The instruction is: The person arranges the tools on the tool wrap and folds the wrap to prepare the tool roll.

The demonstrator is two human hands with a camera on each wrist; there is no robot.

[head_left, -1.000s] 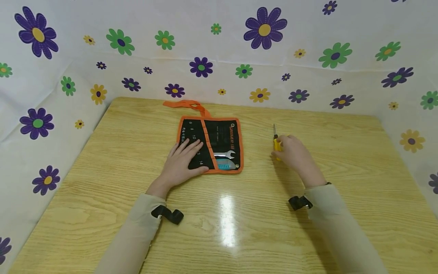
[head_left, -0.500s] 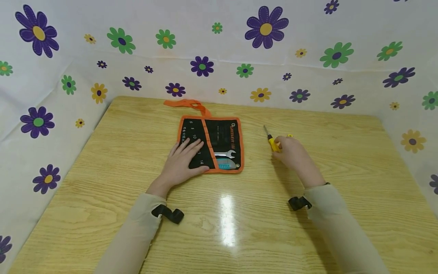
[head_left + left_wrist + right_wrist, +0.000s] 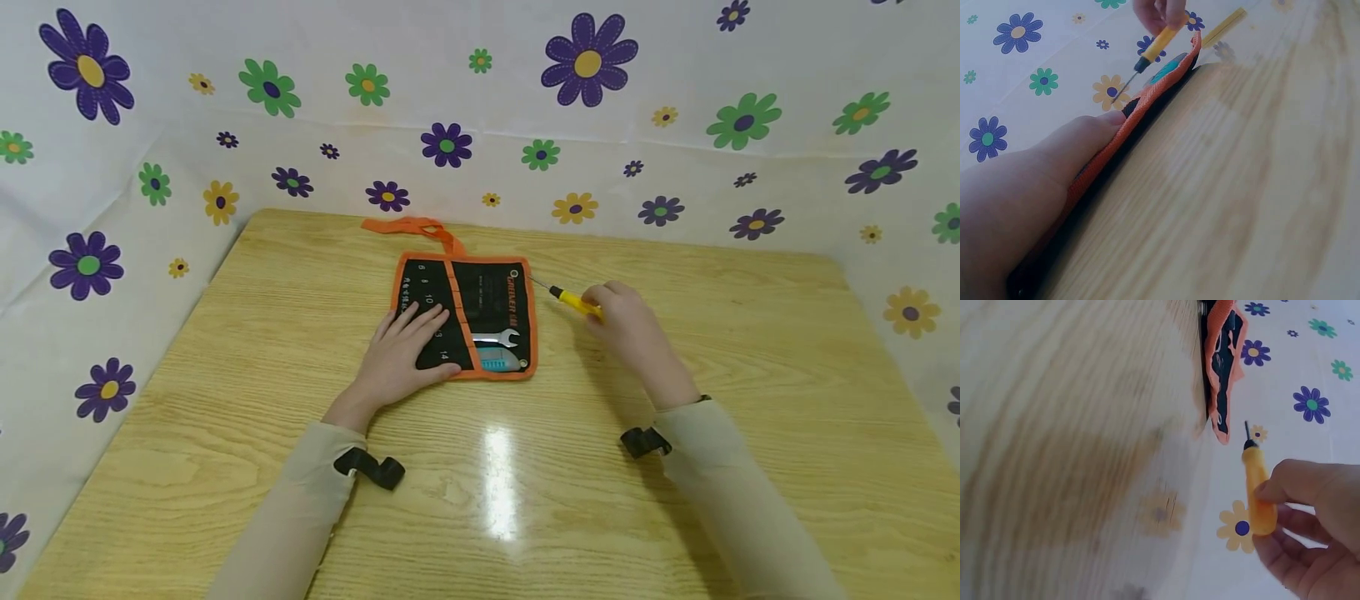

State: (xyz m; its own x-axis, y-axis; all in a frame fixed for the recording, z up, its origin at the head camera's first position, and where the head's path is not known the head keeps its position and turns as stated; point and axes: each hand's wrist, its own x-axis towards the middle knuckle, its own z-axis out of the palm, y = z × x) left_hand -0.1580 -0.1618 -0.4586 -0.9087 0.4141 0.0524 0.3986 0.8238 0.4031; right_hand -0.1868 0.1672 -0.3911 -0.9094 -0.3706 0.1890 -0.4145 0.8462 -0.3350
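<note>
A black tool pouch (image 3: 487, 292) with orange trim lies flat on the table. My left hand (image 3: 401, 354) rests on its numbered left part, fingers spread. My right hand (image 3: 630, 329) grips the yellow handle of a screwdriver (image 3: 576, 302), whose thin shaft points left at the pouch's upper right edge. In the right wrist view the thumb and fingers pinch the screwdriver (image 3: 1257, 487) by its handle, held in the air. An open-ended wrench (image 3: 501, 338) and a grey-and-teal tool (image 3: 497, 359) stick out of the pouch's slots. My left palm hides some of the printed numbers.
The pouch's orange tie strap (image 3: 408, 227) trails behind it on the wooden table (image 3: 225, 400). A white cloth (image 3: 480, 100) with printed flowers stands behind the table and along its sides. Black bands with clips sit at both wrists.
My right hand has turned the screwdriver from pointing away to pointing left and brought it closer to the pouch. My left hand has stayed on the pouch.
</note>
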